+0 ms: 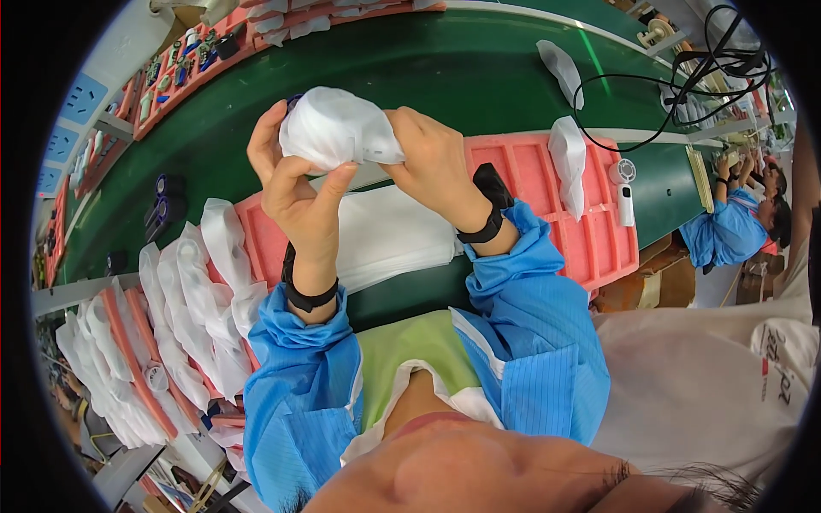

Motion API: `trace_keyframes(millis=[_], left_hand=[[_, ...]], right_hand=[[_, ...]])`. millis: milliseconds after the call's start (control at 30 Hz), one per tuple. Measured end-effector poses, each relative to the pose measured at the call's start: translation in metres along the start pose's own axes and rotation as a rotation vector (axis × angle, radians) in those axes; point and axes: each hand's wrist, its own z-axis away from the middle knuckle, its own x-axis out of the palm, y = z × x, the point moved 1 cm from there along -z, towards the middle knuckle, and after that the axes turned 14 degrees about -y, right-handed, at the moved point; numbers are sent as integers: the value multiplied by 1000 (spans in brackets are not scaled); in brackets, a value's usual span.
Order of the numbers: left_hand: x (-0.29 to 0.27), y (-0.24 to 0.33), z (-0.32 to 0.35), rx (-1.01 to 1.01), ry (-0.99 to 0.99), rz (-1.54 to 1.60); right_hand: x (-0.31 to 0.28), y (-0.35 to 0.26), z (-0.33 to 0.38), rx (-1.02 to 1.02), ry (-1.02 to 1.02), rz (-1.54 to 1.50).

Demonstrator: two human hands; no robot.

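Note:
A white, thin, translucent bag (338, 128), puffed out around something, is held up over the green bench between my two hands. My left hand (299, 184) grips its left and lower side, thumb and fingers pinched on the film. On the right end of the bag my right hand (432, 162) is closed, fingers folded. A dark edge peeks out behind the bag near my left fingertips; the contents are otherwise hidden. Below my hands lies a stack of flat white bags (393, 244), between pink compartment trays.
At right, a pink tray (603, 248) bears a wrapped item (568, 167), beside a small white handheld fan (625, 184). Dark blue parts (164, 205) stand at left, above stacked trays of wrapped items (175, 299). Black cables (714, 64) hang upper right. Another person (735, 227) works far right.

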Motion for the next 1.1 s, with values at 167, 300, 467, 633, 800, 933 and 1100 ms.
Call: trace_keyframes(millis=[167,300,467,633,800,933,1100], left_hand=[[-8,5,6,-34,-46,-478],[-7,-26,5,-391,216,401],[5,-15,-2,-371,86,640],[41,-9,0,-275,-41,421],[66,-30,7,-364,-295,-19],[98,-49,32,-511,-718,-147],[118,-56,61,-485,-1138,-485]], right_hand=[[-3,-4,4,140,83,-29],[-20,7,8,117,-118,-269],[-40,19,6,162,-401,-311],[-63,34,22,155,-307,-247],[-106,76,47,459,-148,179],[-139,126,89,815,-53,553],[-174,185,141,1175,-24,702]])
